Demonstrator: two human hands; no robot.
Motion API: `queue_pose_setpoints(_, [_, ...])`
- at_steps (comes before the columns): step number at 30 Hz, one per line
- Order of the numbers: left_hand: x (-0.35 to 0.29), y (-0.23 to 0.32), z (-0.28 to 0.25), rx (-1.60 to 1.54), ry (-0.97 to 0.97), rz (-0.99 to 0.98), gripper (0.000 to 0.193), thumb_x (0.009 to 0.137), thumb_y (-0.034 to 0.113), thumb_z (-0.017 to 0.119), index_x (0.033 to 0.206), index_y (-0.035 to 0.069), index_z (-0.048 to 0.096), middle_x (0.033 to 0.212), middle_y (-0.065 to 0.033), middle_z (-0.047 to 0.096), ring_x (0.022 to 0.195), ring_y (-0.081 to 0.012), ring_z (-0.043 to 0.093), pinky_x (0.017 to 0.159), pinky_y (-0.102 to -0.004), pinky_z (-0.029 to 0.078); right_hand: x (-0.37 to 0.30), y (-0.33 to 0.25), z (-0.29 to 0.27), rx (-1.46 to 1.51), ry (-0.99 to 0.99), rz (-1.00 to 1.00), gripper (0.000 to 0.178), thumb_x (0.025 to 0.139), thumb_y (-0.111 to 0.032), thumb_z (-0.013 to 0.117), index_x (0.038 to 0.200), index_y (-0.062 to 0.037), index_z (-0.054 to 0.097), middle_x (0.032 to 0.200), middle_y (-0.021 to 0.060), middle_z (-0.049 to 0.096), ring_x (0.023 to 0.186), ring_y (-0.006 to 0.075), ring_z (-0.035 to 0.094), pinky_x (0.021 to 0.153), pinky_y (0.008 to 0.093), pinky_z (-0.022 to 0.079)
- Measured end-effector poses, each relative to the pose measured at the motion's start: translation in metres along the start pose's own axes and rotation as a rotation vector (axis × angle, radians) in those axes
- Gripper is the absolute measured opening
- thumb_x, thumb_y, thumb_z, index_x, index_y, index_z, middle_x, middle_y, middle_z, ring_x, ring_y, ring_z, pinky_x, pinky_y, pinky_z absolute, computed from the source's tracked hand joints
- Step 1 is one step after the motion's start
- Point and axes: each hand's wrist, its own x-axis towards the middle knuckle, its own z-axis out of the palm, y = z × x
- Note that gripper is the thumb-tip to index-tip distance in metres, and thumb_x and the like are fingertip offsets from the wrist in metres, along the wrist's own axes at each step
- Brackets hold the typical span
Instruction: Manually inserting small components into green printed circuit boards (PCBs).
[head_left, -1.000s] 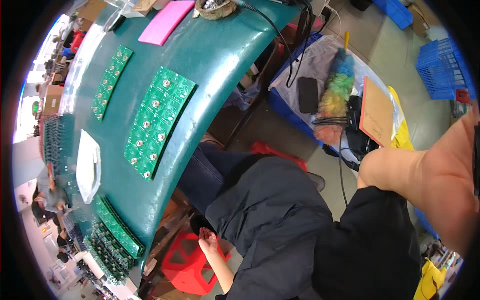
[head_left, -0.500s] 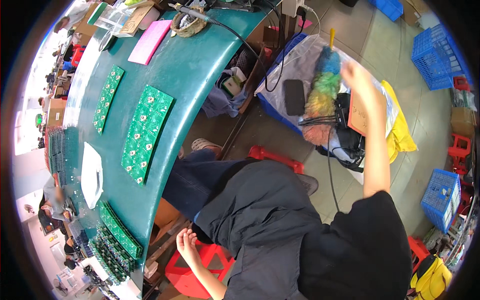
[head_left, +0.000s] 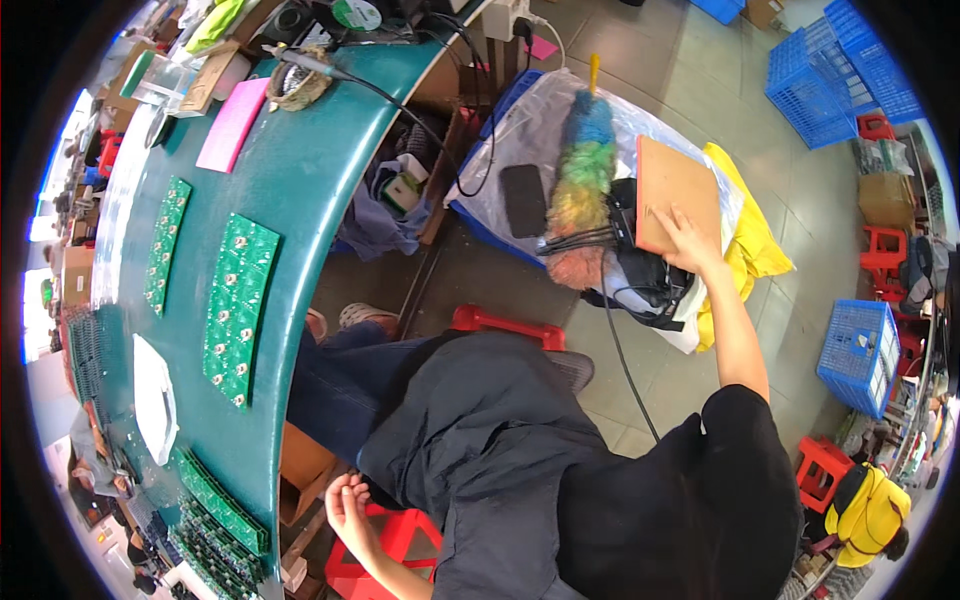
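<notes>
My right hand (head_left: 683, 240) lies with fingers spread on the lower part of a flat brown board (head_left: 676, 190) with a reddish edge, perhaps a notebook or pad. Beneath and left of that board are a black bag (head_left: 625, 215) with dark cables and a fluffy rainbow-coloured duster (head_left: 580, 175) with a yellow handle. A black phone (head_left: 524, 200) rests beside the duster. Low on my left side, my left hand (head_left: 350, 505) hangs above a red stool (head_left: 385, 555), its fingers loosely bent with nothing visible in them.
A green-topped bench (head_left: 290, 235) on my left carries two green circuit panels (head_left: 240, 305), stacked circuit boards (head_left: 222, 505), a pink pad (head_left: 233, 125) and a soldering iron (head_left: 305, 60) by a small basket. Blue crates (head_left: 858, 358) and red stools stand right. A cable crosses beside me.
My right hand has come down onto the brown board, which now shows more of its face; the handwriting on it no longer shows. The whole view has shifted. My left hand stays low.
</notes>
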Motion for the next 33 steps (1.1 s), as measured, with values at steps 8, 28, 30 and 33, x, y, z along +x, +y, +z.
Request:
queue_pose_setpoints(8, [0.0,0.082,0.034,-0.037,-0.248,0.257,0.021,0.097,0.013,0.055,0.111,-0.002,0.056,0.102,-0.0116,0.06,0.089,-0.0186,0.06,0.082,-0.0321,0.052,-0.014,0.05,-0.127,0.469,0.75,0.406,0.044,0.085,-0.022,0.058,0.127,-0.0102,0.057,0.109,0.0222,0.065,0.099,0.0366,0.064,0.086,0.041,0.05])
queue_pose_setpoints(28, [0.016,0.239,0.139,-0.269,-0.627,0.69,0.094,0.09,0.045,0.059,0.151,-0.003,0.006,0.152,-0.0288,0.021,0.123,-0.0366,0.048,0.093,-0.0389,0.045,0.148,-0.04,0.035,-0.22,0.466,0.301,0.045,0.082,-0.045,0.067,0.103,-0.0052,0.067,0.117,0.0207,0.06,0.116,0.0407,0.054,0.094,0.0535,0.044])
queue_pose_setpoints(30, [0.014,0.222,0.134,-0.279,-0.478,0.647,0.09,0.089,0.044,0.06,0.149,-0.004,0.014,0.146,-0.0303,0.031,0.116,-0.0367,0.054,0.088,-0.0395,0.048,0.151,-0.039,0.035,-0.279,0.228,0.307,0.043,0.079,-0.042,0.07,0.102,-0.0054,0.067,0.121,0.0206,0.059,0.118,0.0358,0.053,0.095,0.0496,0.044])
queue_pose_setpoints(33, [0.013,0.195,0.093,-0.254,-0.308,0.532,0.081,0.089,0.04,0.06,0.147,-0.004,0.023,0.142,-0.026,0.038,0.109,-0.0333,0.056,0.085,-0.0394,0.047,0.159,-0.067,0.015,-0.012,0.273,0.34,0.04,0.081,-0.037,0.069,0.104,-0.005,0.067,0.117,0.0209,0.061,0.111,0.0342,0.056,0.09,0.05,0.046])
